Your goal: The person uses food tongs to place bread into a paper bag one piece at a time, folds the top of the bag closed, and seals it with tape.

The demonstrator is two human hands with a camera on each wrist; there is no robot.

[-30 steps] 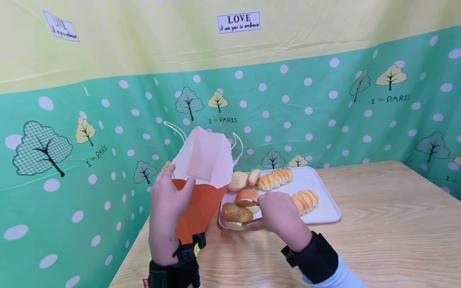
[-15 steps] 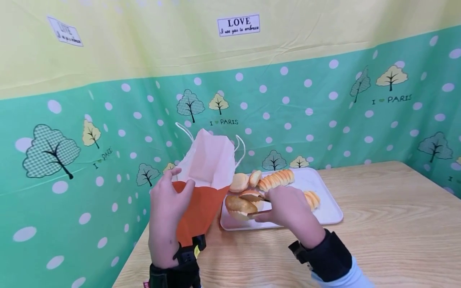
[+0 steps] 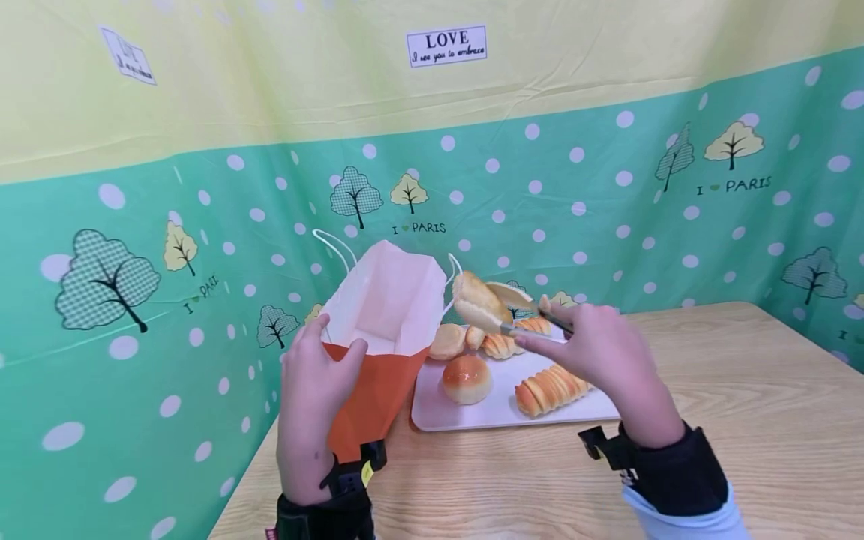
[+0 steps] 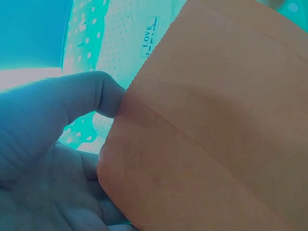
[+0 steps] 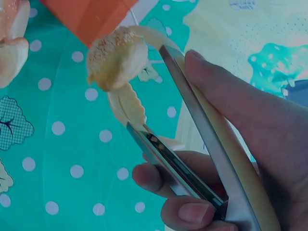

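My left hand (image 3: 316, 401) holds the left side of an orange paper bag (image 3: 374, 397) by its mouth, thumb at the rim and fingers round the outside. The bag's white inside faces me, and white cord handles stand at its top. In the left wrist view the thumb (image 4: 91, 94) meets the bag's zigzag edge. My right hand (image 3: 601, 345) grips metal food tongs (image 5: 192, 106) with pale scalloped tips. Between those tips a browned bread roll (image 3: 481, 300) is pinched, raised above the tray, just right of the bag's mouth. The right wrist view shows a speckled crust on the roll (image 5: 118, 57).
A white tray (image 3: 432, 418) lies on the wooden table (image 3: 472, 480). On it are a round glazed bun (image 3: 467, 379), a ridged bread (image 3: 552, 390) at the front, another ridged bread (image 3: 499, 345) behind, and paler buns (image 3: 447, 341). A patterned curtain (image 3: 574, 150) hangs behind.
The tongs have closed on the browned roll and lifted it off the tray, up and to the right, uncovering the glazed bun. My left hand stays on the bag.
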